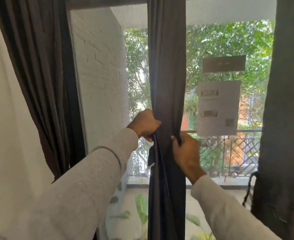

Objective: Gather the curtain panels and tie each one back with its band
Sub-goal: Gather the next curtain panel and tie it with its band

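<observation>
Head view at frame centre: left hand (145,123) and right hand (186,149) clutch the gathered middle curtain panel (167,75), fingers curled round its folds; squeezing them tighter before wrapping the band (151,157) would likely help.

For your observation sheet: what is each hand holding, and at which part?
Both hands grip the dark grey fabric curtain panel at its gathered middle: left hand on its left edge, right hand on its right edge.

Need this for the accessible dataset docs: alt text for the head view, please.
Both hands, the left hand and the right hand, grip a gathered dark middle curtain panel in front of a window. Two more dark panels hang at the left and right edges, a cord dangling by the right one. Papers are stuck on the glass; trees show outside.
</observation>
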